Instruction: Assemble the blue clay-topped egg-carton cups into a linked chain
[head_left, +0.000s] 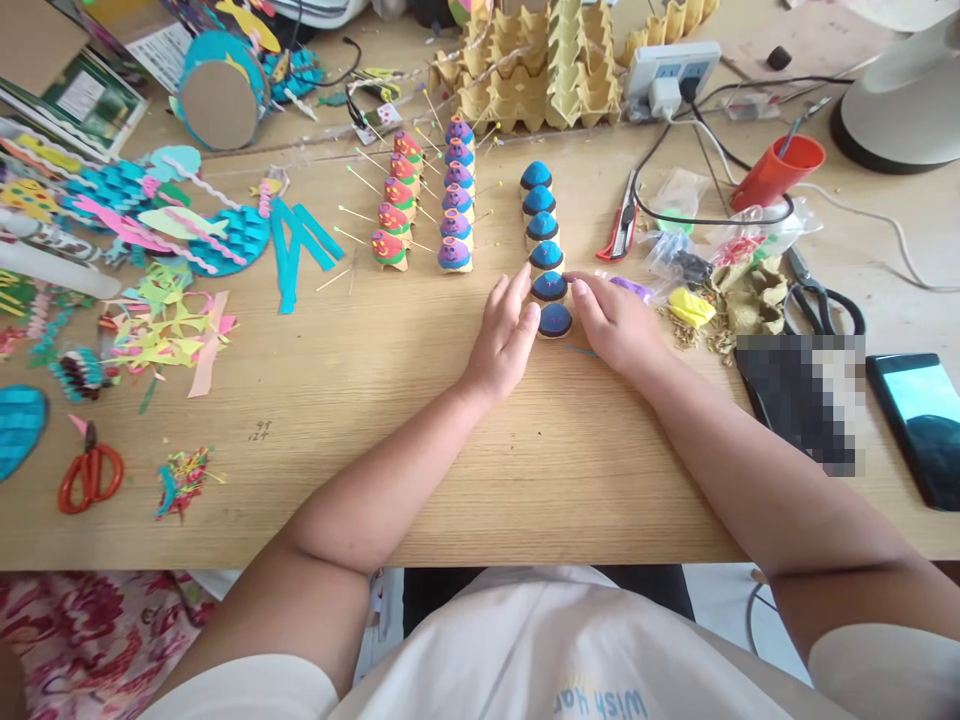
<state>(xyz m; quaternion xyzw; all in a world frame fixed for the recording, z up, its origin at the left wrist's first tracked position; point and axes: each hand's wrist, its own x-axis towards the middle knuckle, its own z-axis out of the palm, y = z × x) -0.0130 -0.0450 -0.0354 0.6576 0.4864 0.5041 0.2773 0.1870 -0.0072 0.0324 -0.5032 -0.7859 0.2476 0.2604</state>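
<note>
The row of blue-topped cups (541, 228) runs near to far across the middle of the table (465, 490). The left hand (501, 335) curves close along its near end on the left, the right hand (619, 322) on the right; I can't tell whether either grips it. Farther left stands a purple-topped row (457, 198).

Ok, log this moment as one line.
Left hand: at left side of blue-topped egg-carton strip | Right hand: at its right side | Left of strip: purple-and-blue egg-carton strip
</note>
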